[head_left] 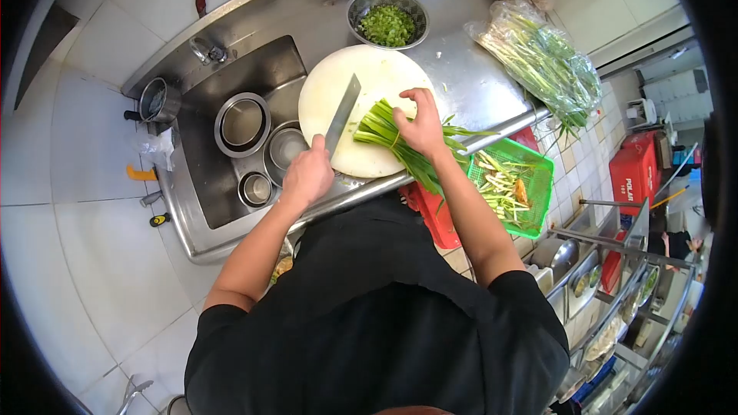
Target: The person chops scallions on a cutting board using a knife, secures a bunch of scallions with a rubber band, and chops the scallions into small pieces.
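My left hand (307, 175) is closed round the handle of a knife (344, 114), whose broad blade lies over the round white cutting board (327, 81). My right hand (421, 124) is beside a bunch of green onions (375, 124), its thumb near the stalks and its curled fingers apart from the thumb. The stalks lie on the right part of the board, and their leafy ends hang over the counter's front edge under my right wrist. Behind the board stands a metal bowl (352, 21) of chopped greens (387, 25).
Left of the board is a sink (207, 177) with metal bowls (243, 124). Bagged green onions (538, 54) lie at the counter's right. Below the front edge, a green basket (543, 184) holds cut trimmings. A metal rack (615, 242) and a red box (635, 173) stand farther right.
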`<state>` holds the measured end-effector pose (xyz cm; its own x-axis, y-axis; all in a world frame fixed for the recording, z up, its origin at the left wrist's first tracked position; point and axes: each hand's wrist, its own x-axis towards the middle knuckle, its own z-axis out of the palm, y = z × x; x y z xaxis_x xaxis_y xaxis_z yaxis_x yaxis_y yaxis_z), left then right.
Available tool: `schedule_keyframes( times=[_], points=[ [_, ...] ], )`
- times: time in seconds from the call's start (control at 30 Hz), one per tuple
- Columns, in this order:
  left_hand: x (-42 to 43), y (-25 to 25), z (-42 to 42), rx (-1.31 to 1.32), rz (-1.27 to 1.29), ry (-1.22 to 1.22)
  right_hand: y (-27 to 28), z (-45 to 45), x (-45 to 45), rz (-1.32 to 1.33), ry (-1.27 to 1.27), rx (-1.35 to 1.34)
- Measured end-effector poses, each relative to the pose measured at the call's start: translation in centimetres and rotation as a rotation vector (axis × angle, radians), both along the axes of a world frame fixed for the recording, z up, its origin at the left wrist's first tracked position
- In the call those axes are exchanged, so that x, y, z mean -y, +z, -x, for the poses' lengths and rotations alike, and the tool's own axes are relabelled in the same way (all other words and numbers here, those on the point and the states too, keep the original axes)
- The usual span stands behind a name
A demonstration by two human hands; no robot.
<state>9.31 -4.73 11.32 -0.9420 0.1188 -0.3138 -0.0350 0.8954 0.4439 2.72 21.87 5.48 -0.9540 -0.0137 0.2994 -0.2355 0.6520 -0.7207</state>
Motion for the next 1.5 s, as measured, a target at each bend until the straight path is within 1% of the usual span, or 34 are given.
schedule_keyframes(
  times=[0.1,0.13,0.17,0.2,0.27,0.37,0.5,0.6,0.7,0.83,0.93,1.13,1.2,1.27,1.37,1.5],
  points=[
    [-0.9,0.1,0.7,-0.069,-0.041,-0.014,0.0,0.6,0.9,-0.024,0.135,-0.092],
    [-1.5,0.4,1.2,-0.072,-0.047,-0.021,-0.3,0.5,2.1,-0.057,0.122,-0.122],
    [-2.0,0.6,1.5,-0.077,-0.054,-0.031,-1.5,0.4,2.8,-0.1,0.115,-0.096],
    [-2.4,0.6,1.9,-0.067,-0.04,-0.031,-3.4,0.4,3.3,-0.142,0.108,-0.072],
    [-2.9,0.2,2.3,-0.04,-0.009,-0.034,-4.6,0.3,4.0,-0.2,0.09,-0.033],
    [-2.1,-0.5,1.8,-0.013,0.007,-0.049,-4.8,-0.8,3.8,-0.174,0.193,-0.053],
    [-0.6,-2.4,-0.7,0.121,0.067,-0.111,-5.1,-2.1,4.4,-0.147,0.161,-0.191],
    [-0.9,-3.2,-1.3,0.167,0.108,-0.151,-5.6,-1.8,4.6,-0.174,0.168,-0.163],
    [-1.0,-2.6,0.5,0.086,0.075,-0.157,-5.6,-1.6,4.6,-0.213,0.172,-0.151],
    [-2.3,-0.3,0.3,-0.005,0.006,-0.109,-5.3,-1.4,4.6,-0.248,0.17,-0.16],
    [-2.5,0.4,-0.3,0.016,0.024,-0.126,-5.4,-1.8,4.6,-0.256,0.167,-0.159],
    [-2.6,2.3,-0.3,0.188,0.126,-0.132,-5.4,-1.7,4.7,-0.275,0.163,-0.131],
    [-3.1,-1.1,1.0,0.161,0.089,-0.142,-5.6,-1.4,4.7,-0.29,0.162,-0.102],
    [-3.5,-3.2,2.3,0.157,0.074,-0.16,-5.9,-1.6,4.8,-0.265,0.16,-0.114],
    [-2.3,-0.8,0.8,0.231,0.093,-0.177,-6.0,-1.4,4.5,-0.262,0.147,-0.126],
    [-2.1,-3.3,-0.8,0.22,0.116,-0.129,-5.9,-1.2,4.7,-0.252,0.132,-0.139]
  ],
)
